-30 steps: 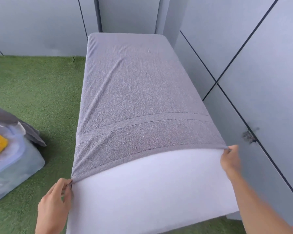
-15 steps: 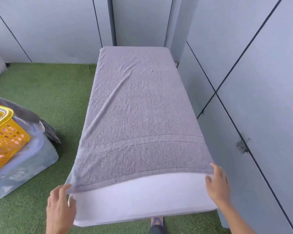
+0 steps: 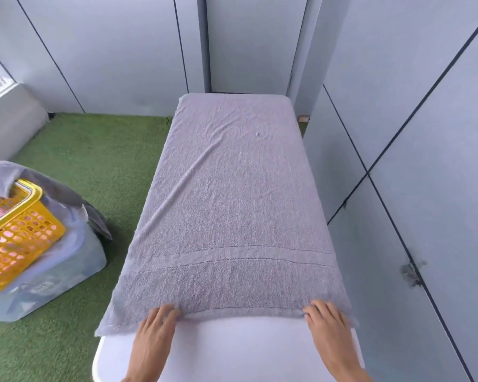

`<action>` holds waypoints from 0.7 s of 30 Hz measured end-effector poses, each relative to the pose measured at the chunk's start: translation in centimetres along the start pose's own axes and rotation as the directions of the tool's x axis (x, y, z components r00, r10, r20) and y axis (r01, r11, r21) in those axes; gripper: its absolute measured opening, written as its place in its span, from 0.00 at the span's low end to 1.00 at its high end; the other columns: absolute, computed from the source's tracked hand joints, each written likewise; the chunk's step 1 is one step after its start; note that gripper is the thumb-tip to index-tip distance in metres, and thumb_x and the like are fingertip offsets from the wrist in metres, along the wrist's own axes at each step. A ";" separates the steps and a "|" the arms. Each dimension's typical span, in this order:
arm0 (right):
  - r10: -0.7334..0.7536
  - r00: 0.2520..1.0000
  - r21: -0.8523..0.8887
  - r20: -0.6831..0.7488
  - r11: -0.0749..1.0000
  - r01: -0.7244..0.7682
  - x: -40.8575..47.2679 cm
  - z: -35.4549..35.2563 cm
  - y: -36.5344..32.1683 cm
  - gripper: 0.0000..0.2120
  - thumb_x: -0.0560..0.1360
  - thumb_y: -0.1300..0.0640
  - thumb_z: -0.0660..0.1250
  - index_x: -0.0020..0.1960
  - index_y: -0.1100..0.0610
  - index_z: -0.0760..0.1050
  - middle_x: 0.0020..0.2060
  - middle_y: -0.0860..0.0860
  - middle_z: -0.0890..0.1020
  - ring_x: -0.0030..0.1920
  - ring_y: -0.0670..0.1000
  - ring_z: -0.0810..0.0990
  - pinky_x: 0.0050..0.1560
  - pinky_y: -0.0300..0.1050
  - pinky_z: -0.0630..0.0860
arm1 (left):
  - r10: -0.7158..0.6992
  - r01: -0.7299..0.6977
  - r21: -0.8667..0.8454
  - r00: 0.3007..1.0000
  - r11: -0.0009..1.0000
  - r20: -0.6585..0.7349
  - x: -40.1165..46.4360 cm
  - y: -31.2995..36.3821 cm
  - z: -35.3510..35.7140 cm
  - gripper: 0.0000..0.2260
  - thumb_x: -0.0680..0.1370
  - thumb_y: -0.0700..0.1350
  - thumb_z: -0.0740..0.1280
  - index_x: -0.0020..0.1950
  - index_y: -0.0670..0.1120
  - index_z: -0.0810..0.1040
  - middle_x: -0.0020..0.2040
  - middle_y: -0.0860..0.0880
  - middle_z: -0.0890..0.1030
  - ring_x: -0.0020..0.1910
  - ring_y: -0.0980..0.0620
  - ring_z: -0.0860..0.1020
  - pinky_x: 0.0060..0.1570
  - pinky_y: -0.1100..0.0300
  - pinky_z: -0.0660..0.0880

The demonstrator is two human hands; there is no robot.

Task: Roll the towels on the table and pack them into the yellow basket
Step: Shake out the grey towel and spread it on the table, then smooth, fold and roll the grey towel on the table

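Note:
A grey towel (image 3: 232, 210) lies spread flat along the white table (image 3: 232, 351), covering it from the far end almost to the near edge. My left hand (image 3: 156, 330) rests on the table with its fingertips at the towel's near hem, left of centre. My right hand (image 3: 327, 323) lies the same way at the hem's right end, fingers touching the edge. The yellow basket (image 3: 20, 241) stands at the left, with pink cloth inside it.
The basket sits on a clear plastic box (image 3: 53, 282) on green artificial turf (image 3: 94, 166). A grey cloth (image 3: 64, 194) drapes behind the basket. Grey wall panels (image 3: 425, 188) close in right of the table and behind it.
Both hands let go of the towel's near corners, which they were pulling taut, and moved inward onto the table at the hem. The towel now lies flat. The view pulled back.

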State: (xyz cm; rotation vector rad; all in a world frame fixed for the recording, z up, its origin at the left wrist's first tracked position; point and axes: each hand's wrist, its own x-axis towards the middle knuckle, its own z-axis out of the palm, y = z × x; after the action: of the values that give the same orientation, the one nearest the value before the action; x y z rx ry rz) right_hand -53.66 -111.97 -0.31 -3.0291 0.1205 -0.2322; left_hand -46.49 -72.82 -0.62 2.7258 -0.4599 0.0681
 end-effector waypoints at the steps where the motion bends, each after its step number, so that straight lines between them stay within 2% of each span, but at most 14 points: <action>1: -0.010 1.000 -0.007 -0.030 1.000 0.010 -0.1 -0.2 -0.2 0.12 0.76 0.52 0.53 0.41 0.49 0.74 0.41 0.43 0.74 0.43 0.51 0.75 0.43 0.46 0.70 | 0.017 -0.017 -0.011 1.000 1.000 0.002 -0.1 -0.6 -0.1 0.09 0.72 0.47 0.59 0.51 0.55 0.72 0.53 0.57 0.74 0.51 0.54 0.73 0.43 0.62 0.70; 5: -0.038 0.993 -0.045 -0.109 0.998 0.033 -2.2 -0.2 -1.2 0.21 0.82 0.48 0.45 0.40 0.48 0.72 0.40 0.42 0.74 0.43 0.49 0.72 0.42 0.45 0.63 | 0.157 -0.157 -0.020 0.987 0.987 -0.015 -1.2 -3.3 -0.6 0.08 0.74 0.46 0.60 0.51 0.55 0.71 0.51 0.56 0.74 0.49 0.53 0.73 0.44 0.63 0.67; 8: -0.022 0.993 0.031 -0.120 0.999 0.026 -3.6 -0.1 -1.5 0.19 0.82 0.46 0.41 0.43 0.45 0.69 0.43 0.40 0.71 0.44 0.48 0.70 0.43 0.42 0.63 | 0.231 -0.232 -0.014 0.973 0.973 -0.018 -2.1 -3.9 -0.8 0.06 0.77 0.49 0.58 0.53 0.55 0.71 0.49 0.57 0.74 0.47 0.55 0.73 0.45 0.62 0.69; 10: 0.001 0.994 0.058 -0.111 0.998 0.006 -3.6 -0.7 -1.6 0.15 0.81 0.46 0.44 0.48 0.43 0.70 0.47 0.41 0.71 0.47 0.47 0.71 0.45 0.41 0.65 | 0.199 -0.199 -0.010 0.980 0.980 0.005 -2.4 -4.4 -1.3 0.11 0.73 0.46 0.59 0.54 0.55 0.72 0.51 0.57 0.73 0.47 0.55 0.73 0.45 0.64 0.72; 12: 0.047 0.995 0.048 -0.092 0.998 -0.043 -3.8 -1.2 -1.4 0.10 0.76 0.48 0.54 0.54 0.44 0.71 0.50 0.44 0.71 0.49 0.48 0.71 0.47 0.43 0.66 | 0.124 -0.124 -0.005 0.992 0.992 0.014 -2.6 -5.2 -2.2 0.16 0.69 0.44 0.57 0.54 0.56 0.72 0.52 0.56 0.72 0.47 0.56 0.71 0.43 0.65 0.72; 14: 0.145 0.987 0.040 -0.066 0.989 -0.142 -4.1 -1.5 -1.0 0.16 0.69 0.52 0.61 0.56 0.44 0.70 0.52 0.45 0.71 0.50 0.50 0.71 0.47 0.44 0.68 | 0.046 -0.046 -0.016 0.999 0.999 -0.003 -2.7 -6.1 -3.0 0.19 0.67 0.43 0.55 0.54 0.58 0.72 0.52 0.57 0.71 0.47 0.57 0.70 0.41 0.67 0.69; 16: 0.216 0.976 0.020 -0.031 0.976 -0.216 -4.4 -1.6 -0.8 0.28 0.60 0.65 0.73 0.55 0.45 0.70 0.51 0.45 0.71 0.50 0.51 0.71 0.44 0.48 0.76 | -0.022 0.022 -0.008 0.999 1.000 -0.036 -2.7 -6.9 -3.4 0.20 0.66 0.41 0.53 0.54 0.57 0.71 0.51 0.56 0.71 0.46 0.55 0.71 0.38 0.64 0.69; 17: 0.234 0.972 0.023 -0.006 0.972 -0.233 -4.5 -1.5 -0.7 0.36 0.54 0.73 0.74 0.54 0.46 0.70 0.51 0.46 0.71 0.49 0.51 0.71 0.41 0.48 0.78 | -0.040 0.040 -0.008 0.998 0.999 -0.056 -2.7 -7.4 -3.5 0.20 0.66 0.40 0.53 0.54 0.56 0.71 0.50 0.55 0.71 0.46 0.53 0.71 0.36 0.61 0.71; 19: 0.247 0.969 0.002 -0.001 0.969 -0.247 -4.7 -1.5 -0.4 0.45 0.45 0.81 0.70 0.54 0.46 0.69 0.49 0.46 0.69 0.48 0.51 0.70 0.36 0.48 0.79 | -0.034 0.031 -0.023 0.994 0.999 -0.109 -3.0 -8.3 -3.7 0.19 0.68 0.40 0.53 0.54 0.55 0.71 0.50 0.53 0.71 0.45 0.50 0.70 0.39 0.58 0.73; 21: 0.266 0.964 -0.005 -0.027 0.964 -0.266 -4.7 -1.4 -0.1 0.46 0.43 0.82 0.67 0.53 0.45 0.68 0.48 0.46 0.69 0.48 0.51 0.69 0.37 0.48 0.78 | 0.029 -0.038 -0.052 0.986 0.998 -0.162 -3.3 -8.8 -3.9 0.16 0.72 0.42 0.52 0.54 0.55 0.72 0.48 0.53 0.74 0.45 0.50 0.72 0.50 0.66 0.68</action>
State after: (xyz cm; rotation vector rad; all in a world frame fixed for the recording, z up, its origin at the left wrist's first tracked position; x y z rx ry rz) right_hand -58.51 -111.64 0.36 -2.9739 0.5273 -0.2473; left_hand -46.74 -62.68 -0.48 2.6324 -0.4541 0.2791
